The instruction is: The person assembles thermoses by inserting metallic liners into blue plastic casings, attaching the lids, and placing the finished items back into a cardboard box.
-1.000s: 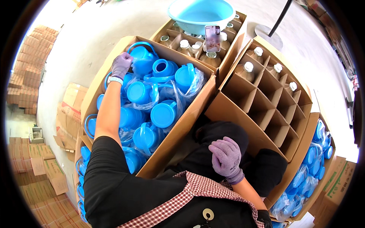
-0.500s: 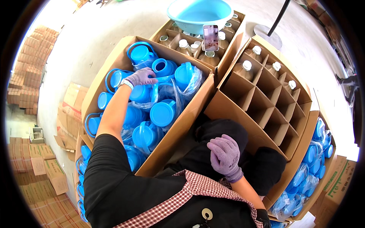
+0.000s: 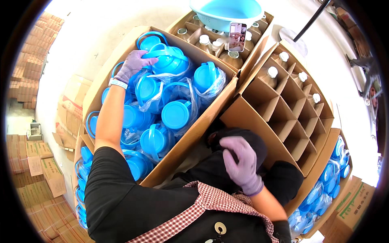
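Note:
My left hand (image 3: 135,65), in a purple glove, is closed at the edge of a blue plastic container with a loop handle (image 3: 172,64). Its fingers lie over one end of the handle; the exact grip is partly hidden. This container sits on top of several similar blue ones, some in clear plastic bags, inside a large cardboard box (image 3: 190,139). My right hand (image 3: 243,166), also gloved, hovers above my dark-clad knee. Its fingers are loosely bent and slightly blurred, the thumb apart, with nothing between them.
Right of the knees stands a divided carton (image 3: 259,111) with several white-capped bottles (image 3: 272,72). Beyond, another carton of bottles bears a light-blue basin (image 3: 227,14) and a phone (image 3: 237,37). More blue containers fill a box at right (image 3: 320,190). A pole (image 3: 312,20) stands behind.
My left hand has moved up and left within the box, and a blue container by it now lies tilted, its handle showing. My right hand has shifted slightly, thumb parting from the fingers. The view has tilted a little.

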Available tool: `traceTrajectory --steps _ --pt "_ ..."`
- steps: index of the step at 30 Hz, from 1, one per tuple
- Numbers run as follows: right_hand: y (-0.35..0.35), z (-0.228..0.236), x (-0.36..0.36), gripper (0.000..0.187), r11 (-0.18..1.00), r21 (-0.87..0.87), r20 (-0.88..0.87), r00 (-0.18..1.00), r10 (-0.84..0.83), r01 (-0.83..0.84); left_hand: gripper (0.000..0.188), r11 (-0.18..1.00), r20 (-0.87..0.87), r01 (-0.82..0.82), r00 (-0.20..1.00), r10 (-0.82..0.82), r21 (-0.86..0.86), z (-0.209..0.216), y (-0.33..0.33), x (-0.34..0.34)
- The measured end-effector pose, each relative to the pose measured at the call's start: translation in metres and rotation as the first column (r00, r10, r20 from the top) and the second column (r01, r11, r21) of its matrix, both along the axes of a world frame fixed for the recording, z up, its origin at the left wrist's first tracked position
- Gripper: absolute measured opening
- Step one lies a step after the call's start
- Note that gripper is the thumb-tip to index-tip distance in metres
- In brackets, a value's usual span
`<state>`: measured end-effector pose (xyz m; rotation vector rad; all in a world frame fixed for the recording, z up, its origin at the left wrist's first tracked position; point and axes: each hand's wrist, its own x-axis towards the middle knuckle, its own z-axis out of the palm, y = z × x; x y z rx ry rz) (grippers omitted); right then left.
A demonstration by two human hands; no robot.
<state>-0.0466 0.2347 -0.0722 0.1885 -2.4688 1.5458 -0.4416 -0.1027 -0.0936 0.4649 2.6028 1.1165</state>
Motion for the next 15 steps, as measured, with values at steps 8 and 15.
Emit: traceTrajectory --steps 8,15 --pt "-0.096 -0.053 -0.216 0.041 0.994 0.051 0.040 0.994 0.097 -0.099 0.054 0.999 -0.094 0.009 0.995 -0.014 -0.047 0.004 -0.005 0.009" --pt "-0.144 -0.101 -0.274 0.062 0.888 0.440 0.336 0.941 -0.030 -0.129 0.054 0.992 -0.207 0.038 0.976 -0.063 -0.120 0.017 -0.017 0.033"
